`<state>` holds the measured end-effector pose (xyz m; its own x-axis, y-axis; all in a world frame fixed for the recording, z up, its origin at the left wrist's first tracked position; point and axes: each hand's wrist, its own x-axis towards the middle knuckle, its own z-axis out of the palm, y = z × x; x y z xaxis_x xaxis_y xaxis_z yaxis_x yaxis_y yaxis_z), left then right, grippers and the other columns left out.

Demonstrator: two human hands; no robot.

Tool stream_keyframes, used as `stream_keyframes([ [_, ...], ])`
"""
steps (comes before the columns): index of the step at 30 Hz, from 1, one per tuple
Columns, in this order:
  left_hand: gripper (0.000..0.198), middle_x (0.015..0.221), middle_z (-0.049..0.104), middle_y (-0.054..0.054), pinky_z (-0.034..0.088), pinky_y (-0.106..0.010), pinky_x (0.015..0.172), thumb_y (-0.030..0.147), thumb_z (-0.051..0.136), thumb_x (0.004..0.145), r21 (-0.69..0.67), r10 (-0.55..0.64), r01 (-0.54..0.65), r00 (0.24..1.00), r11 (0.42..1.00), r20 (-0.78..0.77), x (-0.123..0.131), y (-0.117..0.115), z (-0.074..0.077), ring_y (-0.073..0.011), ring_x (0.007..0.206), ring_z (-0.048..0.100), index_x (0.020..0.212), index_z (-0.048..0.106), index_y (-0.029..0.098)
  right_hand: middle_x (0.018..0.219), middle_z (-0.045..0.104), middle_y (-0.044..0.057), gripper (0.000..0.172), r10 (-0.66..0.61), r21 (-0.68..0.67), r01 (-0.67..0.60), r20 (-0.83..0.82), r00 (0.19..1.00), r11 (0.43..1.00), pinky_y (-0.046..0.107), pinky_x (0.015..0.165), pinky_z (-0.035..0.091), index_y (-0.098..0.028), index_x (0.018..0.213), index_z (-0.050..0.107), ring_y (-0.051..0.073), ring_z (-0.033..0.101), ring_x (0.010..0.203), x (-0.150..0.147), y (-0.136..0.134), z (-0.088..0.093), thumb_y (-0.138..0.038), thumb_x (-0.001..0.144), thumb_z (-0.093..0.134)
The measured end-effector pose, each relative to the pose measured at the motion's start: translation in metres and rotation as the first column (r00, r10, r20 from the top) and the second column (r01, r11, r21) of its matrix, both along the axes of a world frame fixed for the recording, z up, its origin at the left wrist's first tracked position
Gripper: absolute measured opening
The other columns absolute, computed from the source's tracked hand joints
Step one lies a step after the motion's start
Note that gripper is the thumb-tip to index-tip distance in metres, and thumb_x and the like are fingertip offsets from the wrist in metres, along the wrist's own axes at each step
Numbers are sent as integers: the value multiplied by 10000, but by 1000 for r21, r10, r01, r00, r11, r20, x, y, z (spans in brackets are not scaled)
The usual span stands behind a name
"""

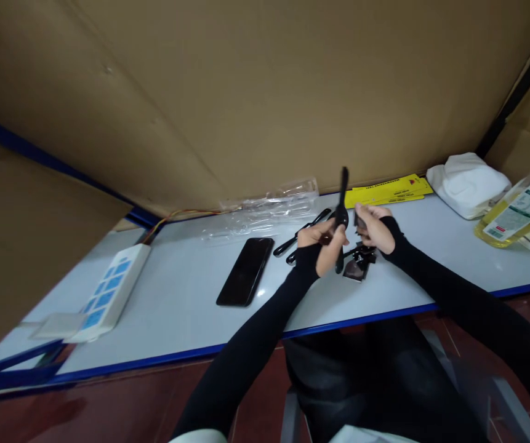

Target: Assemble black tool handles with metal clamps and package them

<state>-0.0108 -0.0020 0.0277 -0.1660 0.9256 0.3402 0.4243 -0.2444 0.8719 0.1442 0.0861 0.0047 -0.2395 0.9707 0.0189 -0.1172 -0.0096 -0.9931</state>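
My left hand [322,245] is closed around a black long-handled, spoon-shaped piece [343,187], its narrow handle upright and its rounded part at my fingers. Just to the right, my right hand [375,227] pinches a small dark flat piece [359,218], partly hidden by the fingers. Beneath and between the hands lies a small pile of dark glossy pieces [357,268]. More black long-handled pieces [287,245] rest on the table left of my left hand, some partly covered by it.
A black phone [246,272] lies left of the hands. Clear plastic packaging [269,209] and yellow printed cards [389,191] lie along the cardboard back wall. A power strip [112,292] is at left; a white cloth bundle [468,183] and a bottle of yellow liquid [518,212] stand right.
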Motion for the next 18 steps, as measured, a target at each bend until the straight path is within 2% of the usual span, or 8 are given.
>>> stream_keyframes([
  [2,400,679,709,-43,387,-277,428,531,628,904,-143,-6,14,998,990,58,-18,8,5,-112,413,446,790,783,180,529,428,-47,532,-173,281,103,235,957,954,262,485,268,-231,675,529,108,347,487,23,15,5,-706,863,676],
  [3,401,693,715,-51,382,-286,432,531,615,905,-194,21,-12,999,981,47,-28,13,6,-122,421,460,787,770,180,533,445,-40,527,-213,380,71,345,914,922,272,515,282,-220,653,551,110,357,504,34,22,7,-684,873,667],
  [4,391,689,708,-54,394,-292,461,518,604,912,-216,63,-63,998,974,-5,-39,17,7,-138,452,495,785,759,181,529,458,-38,518,-193,416,-14,452,871,909,282,530,284,-215,643,571,112,362,506,45,29,8,-671,871,663],
  [6,338,677,678,-53,433,-305,568,453,597,930,-195,115,-161,967,967,-228,-60,25,5,-179,563,577,779,743,189,536,482,-38,479,-105,413,-206,615,781,887,290,556,285,-209,633,591,114,377,521,62,39,8,-625,855,674],
  [8,275,684,650,-50,438,-319,667,367,599,942,-157,100,-201,866,967,-490,-76,30,0,-206,658,607,773,736,198,537,481,-39,437,-29,382,-339,699,714,860,290,573,288,-212,628,591,121,391,539,70,44,4,-579,853,666],
  [10,229,721,644,-45,434,-322,722,300,599,948,-159,41,-188,760,969,-649,-85,33,-6,-206,699,596,798,744,206,538,480,-36,400,-15,389,-395,729,685,832,289,590,296,-219,631,591,132,406,556,70,45,-1,-542,859,655],
  [14,204,764,630,-44,450,-326,746,298,608,945,-207,-50,-142,700,968,-712,-90,40,-20,-212,729,582,848,775,230,663,615,-3,236,-22,410,-485,780,625,773,290,642,339,-222,753,693,157,482,630,60,47,-16,-444,834,698],
  [18,237,797,649,-73,489,-349,742,349,614,903,-238,-55,-179,681,955,-731,-90,46,-29,-242,747,610,902,817,228,855,723,50,207,-25,368,-529,837,546,765,306,723,406,-214,889,769,193,571,757,57,51,-26,-408,824,736],
])
